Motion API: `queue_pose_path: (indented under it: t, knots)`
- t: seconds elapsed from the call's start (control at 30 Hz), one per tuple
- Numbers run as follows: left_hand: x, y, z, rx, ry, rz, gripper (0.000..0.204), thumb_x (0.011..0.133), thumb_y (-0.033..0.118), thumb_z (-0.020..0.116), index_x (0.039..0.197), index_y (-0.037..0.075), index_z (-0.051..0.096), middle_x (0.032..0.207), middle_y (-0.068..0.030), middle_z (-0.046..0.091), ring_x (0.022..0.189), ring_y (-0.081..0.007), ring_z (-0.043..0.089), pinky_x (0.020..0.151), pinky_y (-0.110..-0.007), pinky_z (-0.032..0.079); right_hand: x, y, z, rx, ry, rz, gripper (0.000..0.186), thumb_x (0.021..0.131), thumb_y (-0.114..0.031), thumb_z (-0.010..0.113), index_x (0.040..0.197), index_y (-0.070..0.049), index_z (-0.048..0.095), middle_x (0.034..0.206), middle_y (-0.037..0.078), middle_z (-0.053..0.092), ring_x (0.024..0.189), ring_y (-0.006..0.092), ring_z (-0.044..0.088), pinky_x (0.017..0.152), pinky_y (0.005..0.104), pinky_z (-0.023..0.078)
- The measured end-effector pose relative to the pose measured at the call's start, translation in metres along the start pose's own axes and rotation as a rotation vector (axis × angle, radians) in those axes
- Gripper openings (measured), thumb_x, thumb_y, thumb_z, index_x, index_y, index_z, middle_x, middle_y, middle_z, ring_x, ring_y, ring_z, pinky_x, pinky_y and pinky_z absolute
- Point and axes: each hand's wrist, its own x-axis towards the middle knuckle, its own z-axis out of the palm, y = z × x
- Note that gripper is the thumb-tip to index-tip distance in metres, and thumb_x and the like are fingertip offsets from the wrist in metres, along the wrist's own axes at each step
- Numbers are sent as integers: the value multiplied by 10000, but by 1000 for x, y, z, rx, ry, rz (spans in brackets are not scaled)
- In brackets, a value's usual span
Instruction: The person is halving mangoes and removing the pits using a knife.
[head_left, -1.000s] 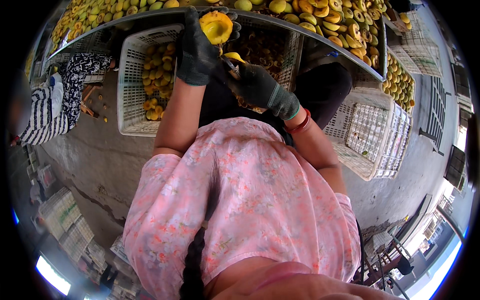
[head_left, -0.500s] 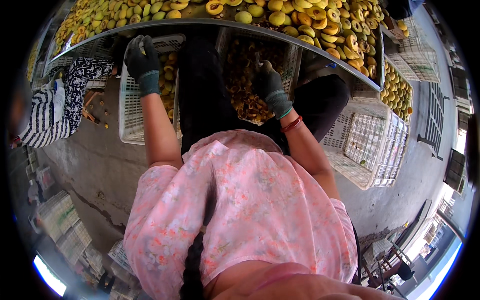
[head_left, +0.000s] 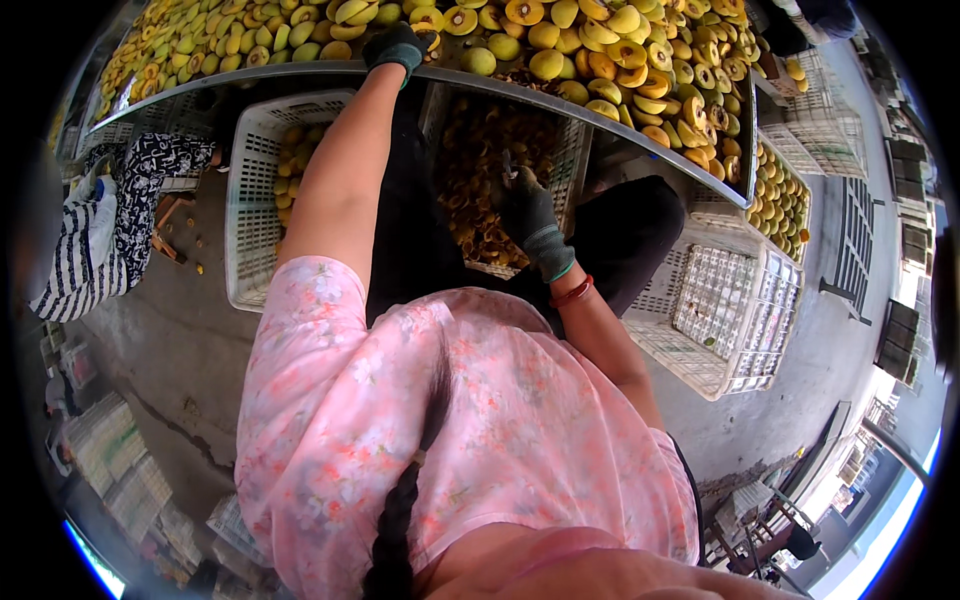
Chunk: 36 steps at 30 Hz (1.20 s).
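Observation:
My left hand (head_left: 397, 47), in a dark knitted glove, reaches over the metal rim of the fruit table. Its fingers curl at a halved orange-yellow fruit (head_left: 431, 42); the hand partly hides their grip. My right hand (head_left: 527, 212), gloved alike, is closed round a small metal tool (head_left: 507, 164) whose tip points up. It hovers above a crate of brown-orange fruit scraps (head_left: 505, 135) between my knees. Many yellow-green fruit halves (head_left: 630, 60) cover the table, some cut side up with dark centres.
Left of my leg, a white plastic crate (head_left: 243, 200) holds fruit halves. White crates (head_left: 715, 300) lie on the floor to my right, near another crate of fruit (head_left: 780, 195). A co-worker in striped clothing (head_left: 95, 265) sits at the far left. The table's metal edge (head_left: 590, 105) crosses before me.
My left hand has moved from above the left crate, up and right onto the table's fruit. My right hand stays over the scrap crate with the tool.

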Motion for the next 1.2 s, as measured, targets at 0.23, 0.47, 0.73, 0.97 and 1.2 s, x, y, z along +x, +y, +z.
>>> queue_pose_path:
  t: [0.23, 0.47, 0.73, 0.97, 1.2]
  knots:
    - [-10, -16, 15, -524, 284, 289, 557, 729, 456, 672, 1079, 55, 509, 1003, -144, 613, 904, -277, 604, 786, -378, 470, 6, -41, -17, 143, 50, 82, 121, 801, -98, 599, 860, -29, 520, 681, 142, 584, 621, 313, 600, 526, 360, 454]
    - [-157, 45, -51, -1306, -72, 358, 368, 788, 265, 667, 1051, 37, 546, 955, -65, 603, 859, -157, 580, 765, -298, 472, 25, -84, -57, 226, 337, -40, 154, 790, -110, 633, 902, -37, 556, 696, 107, 599, 619, 243, 609, 560, 327, 473]
    - [-239, 70, -59, -1348, -31, 471, 251, 863, 257, 575, 994, 44, 588, 954, -66, 603, 862, -146, 575, 756, -294, 463, 20, -100, -69, 77, 445, -319, 267, 786, -109, 623, 1027, -42, 530, 920, 141, 604, 749, 296, 612, 643, 351, 497]
    - [-257, 85, -38, -1161, 193, 372, 290, 917, 300, 476, 940, 34, 588, 891, -74, 632, 820, -149, 593, 740, -295, 465, 4, -89, -59, 80, 262, -197, 377, 737, -22, 626, 1096, -58, 517, 954, 140, 580, 808, 343, 592, 653, 382, 489]
    - [-240, 77, -70, -1615, 87, 326, 382, 951, 361, 402, 1014, 16, 554, 978, -103, 611, 858, -182, 601, 786, -300, 478, -3, -106, -80, -80, 451, -440, 325, 775, -25, 580, 1091, -41, 509, 880, 174, 579, 801, 381, 575, 631, 410, 474]
